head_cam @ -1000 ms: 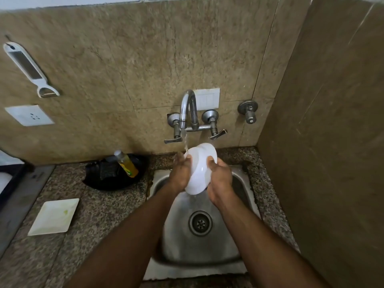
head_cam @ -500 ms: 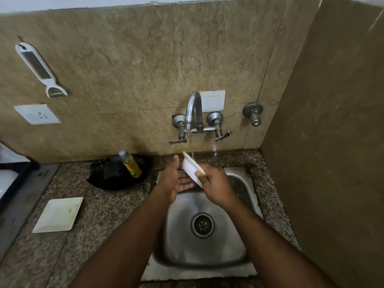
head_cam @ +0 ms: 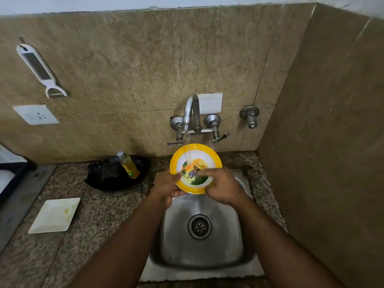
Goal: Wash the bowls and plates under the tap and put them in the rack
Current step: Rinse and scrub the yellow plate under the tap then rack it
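yellow-rimmed plate (head_cam: 195,163) now under tap (head_cam: 192,113), tilted above sink (head_cam: 239,242) — white bowl from half second ago gone. left hand (head_cam: 166,187) grip clasps plate's lower-left rim; right hand (head_cam: 221,188) rubs its face, fingers curled. dirty square white plate (head_cam: 55,215) waits on table, left of sink — rack unseen.

A round plate (head_cam: 195,163) with a yellow rim and a bright picture in the middle is being held tilted up under the tap (head_cam: 192,113). Water is running onto its face, over the sink (head_cam: 239,246). A white square plate (head_cam: 54,215) is lying flat on the desk, well apart to the left, maybe with greenish smears on it.
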